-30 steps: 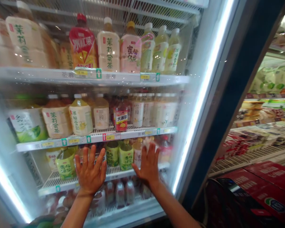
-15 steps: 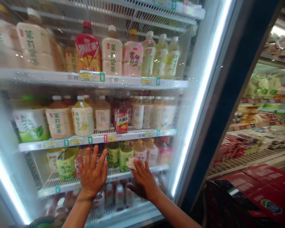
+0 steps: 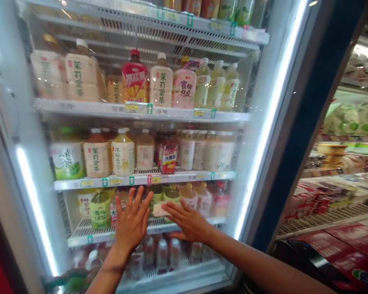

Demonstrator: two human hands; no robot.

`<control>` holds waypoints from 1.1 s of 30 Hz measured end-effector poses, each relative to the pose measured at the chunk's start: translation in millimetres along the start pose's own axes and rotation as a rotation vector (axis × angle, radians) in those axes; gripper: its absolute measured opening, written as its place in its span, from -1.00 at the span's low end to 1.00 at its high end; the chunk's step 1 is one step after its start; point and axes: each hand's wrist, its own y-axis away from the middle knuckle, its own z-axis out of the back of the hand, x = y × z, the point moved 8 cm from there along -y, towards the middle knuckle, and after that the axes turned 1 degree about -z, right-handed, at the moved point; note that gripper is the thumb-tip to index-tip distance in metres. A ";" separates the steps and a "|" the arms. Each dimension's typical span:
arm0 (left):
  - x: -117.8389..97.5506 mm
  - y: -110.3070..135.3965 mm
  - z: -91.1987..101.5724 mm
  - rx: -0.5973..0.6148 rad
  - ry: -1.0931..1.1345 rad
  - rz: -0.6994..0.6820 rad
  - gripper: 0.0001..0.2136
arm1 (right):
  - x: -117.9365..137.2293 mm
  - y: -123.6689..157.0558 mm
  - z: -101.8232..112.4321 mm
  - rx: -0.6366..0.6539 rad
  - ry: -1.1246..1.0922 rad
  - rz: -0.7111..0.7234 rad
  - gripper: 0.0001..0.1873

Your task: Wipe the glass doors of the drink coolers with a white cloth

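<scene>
My left hand (image 3: 131, 223) lies against the fridge's glass door (image 3: 141, 124) with fingers spread, and nothing is in it. To its right, my right hand (image 3: 191, 222) presses a crumpled white cloth (image 3: 160, 209) to the glass. The cloth sticks out at the fingertips; the rest is hidden under the hand. Behind the glass, drink bottles stand on racks, among them a green tea bottle (image 3: 100, 210) left of my hands and a dark red bottle (image 3: 168, 155) above them.
A bright light strip (image 3: 268, 122) runs along the right side of the fridge, beside a dark blue frame (image 3: 306, 102). On the right are red boxes (image 3: 334, 257) and open chilled shelves (image 3: 334, 171) with packaged food. A green blurred thing (image 3: 75, 283) shows at bottom left.
My right hand has wiped leftward with the cloth across the glass, turning more sideways. My left hand stays spread on the door. The view has shifted, so the shelves appear further right and lower at the top.
</scene>
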 end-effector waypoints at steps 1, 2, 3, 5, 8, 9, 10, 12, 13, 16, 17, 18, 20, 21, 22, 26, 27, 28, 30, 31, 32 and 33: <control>7.1 -1.8 4.7 0.014 -0.005 -0.013 -0.37 | -14.8 -11.8 3.7 0.008 0.010 -0.028 -0.40; 15.3 -4.1 10.1 0.017 -0.011 -0.031 -0.37 | -32.7 -26.1 7.1 0.017 0.025 -0.076 -0.34; 24.7 -6.7 15.7 0.008 -0.019 -0.046 -0.37 | -50.2 -40.7 9.6 0.025 0.047 -0.135 -0.25; 43.8 -11.5 26.1 -0.032 -0.031 -0.066 -0.37 | -67.7 -63.2 9.2 0.043 0.088 -0.201 -0.12; 65.5 -13.8 33.5 -0.088 -0.045 -0.052 -0.37 | -30.8 -68.6 -8.8 0.127 0.061 0.006 -0.13; 68.8 -12.7 34.1 -0.104 -0.048 -0.049 -0.37 | -9.6 -63.8 -16.8 0.184 0.027 0.142 -0.17; 70.5 -11.1 33.8 -0.115 -0.050 -0.045 -0.38 | 7.9 -58.3 -23.8 0.257 -0.005 0.267 -0.21; 70.8 -7.2 31.6 -0.125 -0.052 -0.036 -0.38 | 17.4 -58.1 -29.2 0.396 -0.041 0.391 -0.26; 70.1 -5.4 30.4 -0.127 -0.051 -0.035 -0.38 | 7.9 -67.8 -25.9 0.425 -0.039 0.370 -0.26; 68.0 -2.7 27.9 -0.125 -0.046 -0.043 -0.38 | -53.4 -116.0 0.1 0.302 0.036 0.033 -0.13; 67.8 -2.5 27.9 -0.129 -0.046 -0.046 -0.38 | -69.3 -125.5 8.7 0.230 0.066 -0.075 -0.08; 67.8 -2.6 27.9 -0.132 -0.047 -0.046 -0.38 | -75.3 -128.3 13.3 0.175 0.086 -0.125 -0.05; 68.3 -3.1 28.1 -0.135 -0.045 -0.044 -0.37 | -56.6 -116.5 9.2 0.143 0.088 -0.015 -0.06; 68.5 -3.3 28.3 -0.137 -0.043 -0.043 -0.37 | -37.5 -103.9 3.4 0.158 0.078 0.120 -0.10; 68.5 -3.3 28.5 -0.137 -0.040 -0.042 -0.38 | -18.8 -89.6 -2.0 0.183 0.068 0.268 -0.17; 67.9 -1.8 29.3 -0.140 -0.030 -0.044 -0.39 | -18.9 -81.3 5.2 0.221 0.046 0.448 -0.33; 67.9 -1.3 29.5 -0.143 -0.030 -0.043 -0.39 | -37.7 -95.9 13.6 0.204 0.051 0.356 -0.31; 68.0 -1.0 29.6 -0.145 -0.031 -0.040 -0.39 | -58.8 -111.4 21.9 0.188 0.066 0.236 -0.27; 68.3 -0.5 29.7 -0.151 -0.033 -0.033 -0.40 | -90.1 -130.8 29.5 0.207 0.107 0.024 -0.17; 68.3 -0.4 29.7 -0.155 -0.033 -0.032 -0.40 | -93.6 -131.4 26.4 0.249 0.114 -0.014 -0.15; 68.3 -0.4 29.7 -0.157 -0.031 -0.030 -0.40 | -87.5 -126.2 19.4 0.303 0.100 0.009 -0.15; 68.3 -0.3 29.7 -0.161 -0.028 -0.029 -0.40 | -74.1 -116.1 10.0 0.362 0.063 0.085 -0.19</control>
